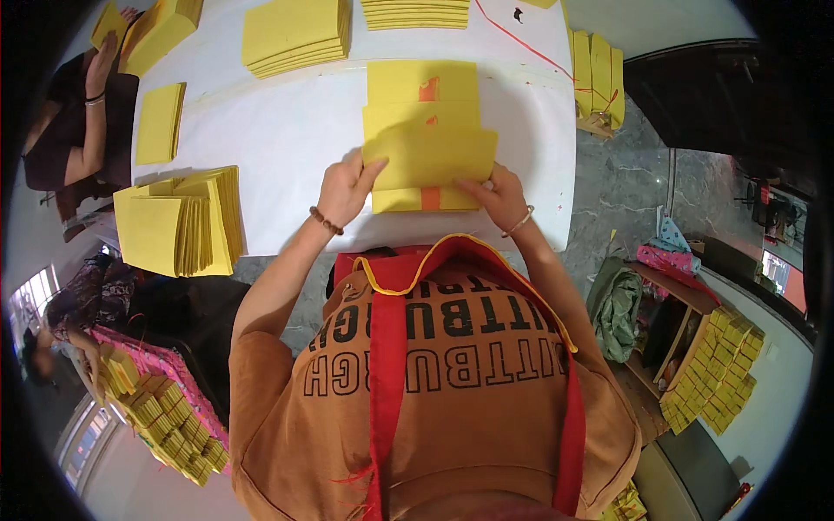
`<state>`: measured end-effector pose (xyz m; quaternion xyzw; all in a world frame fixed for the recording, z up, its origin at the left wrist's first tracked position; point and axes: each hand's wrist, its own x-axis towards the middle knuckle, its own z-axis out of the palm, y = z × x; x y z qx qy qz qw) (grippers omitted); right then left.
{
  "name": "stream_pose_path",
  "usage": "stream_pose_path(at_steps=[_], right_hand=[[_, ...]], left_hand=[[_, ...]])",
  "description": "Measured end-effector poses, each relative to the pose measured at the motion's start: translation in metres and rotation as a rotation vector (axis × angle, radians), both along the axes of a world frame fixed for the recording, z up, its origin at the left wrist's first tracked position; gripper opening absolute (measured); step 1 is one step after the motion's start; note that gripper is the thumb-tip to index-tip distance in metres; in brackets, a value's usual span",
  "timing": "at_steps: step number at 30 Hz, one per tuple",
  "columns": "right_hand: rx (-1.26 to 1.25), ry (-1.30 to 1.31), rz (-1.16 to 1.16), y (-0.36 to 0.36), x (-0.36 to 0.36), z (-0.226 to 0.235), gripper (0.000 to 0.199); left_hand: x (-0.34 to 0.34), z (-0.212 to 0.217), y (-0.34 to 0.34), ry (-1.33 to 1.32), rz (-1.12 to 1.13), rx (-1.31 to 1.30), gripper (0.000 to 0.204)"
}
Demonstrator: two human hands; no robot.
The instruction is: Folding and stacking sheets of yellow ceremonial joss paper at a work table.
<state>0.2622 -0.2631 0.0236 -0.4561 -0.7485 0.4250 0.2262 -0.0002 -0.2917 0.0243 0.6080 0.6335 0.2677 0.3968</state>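
Observation:
A yellow folded paper sheet (432, 156) lies on top of a small overlapping pile of yellow sheets (422, 91) with an orange patch, on the white table (287, 139). My left hand (345, 187) grips the sheet's left edge, thumb on top. My right hand (498, 195) holds its lower right corner. Both wrists wear bead bracelets.
Stacks of yellow paper sit on the table at the left (182, 221), far middle (295, 35) and top (415, 12). Another person's arm (91, 113) reaches in at the upper left. Bundles of yellow paper fill a shelf (717, 369) at right and a tray (161, 412) at lower left.

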Motion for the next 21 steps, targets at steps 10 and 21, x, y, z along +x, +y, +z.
stream_pose_path(at_steps=[10,21], right_hand=[[0.005,0.103,-0.291,0.009,-0.016,-0.005,0.043],[-0.01,-0.003,-0.406,0.012,-0.031,0.008,0.039]], left_hand=[[0.01,-0.012,0.028,0.049,0.124,-0.065,0.036],[0.014,-0.012,0.031,-0.138,0.301,-0.204,0.033]])
